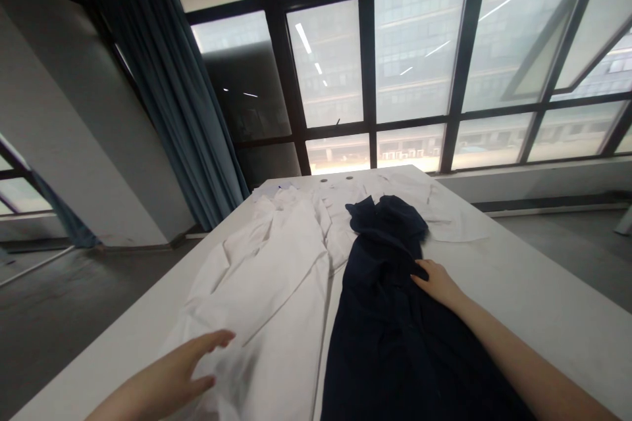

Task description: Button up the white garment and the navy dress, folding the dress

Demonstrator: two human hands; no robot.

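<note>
A long dark navy garment (380,316) lies lengthwise on the white table, its bunched top end toward the window. At its right edge, my right hand (437,281) has a fold of the dark cloth between thumb and fingers. To the left, a white garment (276,289), which looks like a long coat or shirt, is spread out with some wrinkles. Just over its lower left part hovers my left hand (190,368), thumb and fingers apart, holding nothing. The near ends of both garments run out of view.
More white clothing (454,217) lies at the far end of the table (523,302), near two small round dark discs. Beyond stand large framed windows (415,46). A blue curtain (172,92) hangs beside a grey pillar (93,118) at left.
</note>
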